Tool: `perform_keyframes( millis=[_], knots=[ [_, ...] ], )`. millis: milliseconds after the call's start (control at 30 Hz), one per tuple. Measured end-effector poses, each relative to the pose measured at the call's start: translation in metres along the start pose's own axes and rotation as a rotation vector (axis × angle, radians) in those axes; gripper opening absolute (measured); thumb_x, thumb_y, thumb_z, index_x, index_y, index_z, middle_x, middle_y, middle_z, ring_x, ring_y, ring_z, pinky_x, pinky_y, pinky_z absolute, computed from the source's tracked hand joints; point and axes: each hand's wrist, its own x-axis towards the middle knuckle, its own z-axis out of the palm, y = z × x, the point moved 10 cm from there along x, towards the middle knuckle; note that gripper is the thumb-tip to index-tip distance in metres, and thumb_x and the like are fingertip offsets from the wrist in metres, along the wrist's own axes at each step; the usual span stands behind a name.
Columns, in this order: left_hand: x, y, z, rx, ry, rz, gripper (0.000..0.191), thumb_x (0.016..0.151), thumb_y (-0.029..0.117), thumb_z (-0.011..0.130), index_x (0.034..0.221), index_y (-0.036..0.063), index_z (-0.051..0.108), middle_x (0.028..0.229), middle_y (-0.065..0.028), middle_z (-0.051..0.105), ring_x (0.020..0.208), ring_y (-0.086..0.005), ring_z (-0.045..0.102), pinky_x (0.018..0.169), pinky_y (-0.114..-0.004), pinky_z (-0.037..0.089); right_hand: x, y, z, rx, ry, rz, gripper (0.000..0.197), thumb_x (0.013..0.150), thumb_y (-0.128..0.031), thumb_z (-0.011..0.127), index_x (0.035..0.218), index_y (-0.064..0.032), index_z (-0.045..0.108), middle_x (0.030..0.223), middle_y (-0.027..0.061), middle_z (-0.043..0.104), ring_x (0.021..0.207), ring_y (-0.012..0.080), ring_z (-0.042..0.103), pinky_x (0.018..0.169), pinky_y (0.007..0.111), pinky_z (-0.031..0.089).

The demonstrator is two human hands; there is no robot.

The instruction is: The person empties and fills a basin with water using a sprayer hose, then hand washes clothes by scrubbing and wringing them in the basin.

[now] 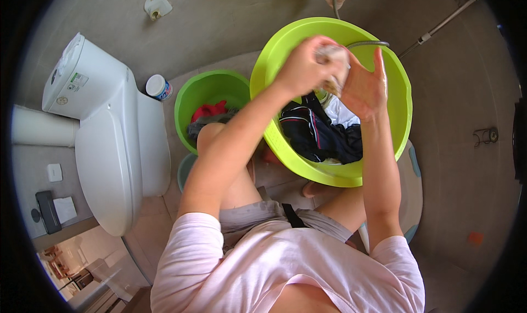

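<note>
My left hand (306,68) is curled around a crumpled, whitish-brown cloth (334,62), blurred by motion, above the large yellow-green tub (267,66). Beside it my right hand (366,88) faces palm up with its thumb spread. Its fingertips are partly hidden by the cloth, and whether they touch it I cannot tell. Below both hands, dark clothing (302,125) with white and red stripes lies in the tub. White fabric (341,112) shows next to it.
A smaller green tub (210,80) with red and grey clothes (210,111) stands left of the large one. Further left are a white-lidded container (157,86) and a toilet (105,169). A metal shower hose (366,44) crosses the large tub's far side. A blue-grey basin (185,169) sits below.
</note>
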Motion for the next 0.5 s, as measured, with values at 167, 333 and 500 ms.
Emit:
perform_keyframes(
  millis=[167,333,500],
  knots=[
    [-0.042,0.007,-0.129,-0.172,0.427,-0.024,0.040,0.074,0.020,0.066,0.107,0.0048,0.051,0.095,-0.0093,0.058,0.079,-0.0148,0.058,0.055,-0.026,0.049,-0.007,-0.051,-0.051,-0.903,0.332,-0.131,0.079,0.081,-0.057,0.042,0.137,-0.0064,0.020,0.142,0.0178,0.017,0.133,0.0264,0.014,0.104,0.051,0.011],
    [-0.096,-0.053,-0.230,0.093,0.629,-0.276,0.051,0.078,0.029,0.064,0.117,0.0030,0.046,0.106,-0.0131,0.055,0.093,-0.0192,0.055,0.078,-0.029,0.045,-0.010,-0.052,-0.175,-1.858,0.452,0.259,0.096,0.065,-0.063,0.059,0.139,-0.0150,0.020,0.141,0.0237,0.015,0.131,0.0385,0.012,0.104,0.051,0.014],
    [-0.104,-0.099,-0.239,0.543,0.568,-0.527,0.057,0.079,0.034,0.061,0.122,0.0017,0.044,0.113,-0.0147,0.053,0.104,-0.0218,0.049,0.090,-0.032,0.037,-0.017,-0.007,-0.223,-2.215,0.330,0.370,0.070,0.064,-0.045,0.064,0.124,-0.0145,0.045,0.124,0.0277,0.041,0.111,0.0411,0.044,0.093,0.044,0.037]
  ],
)
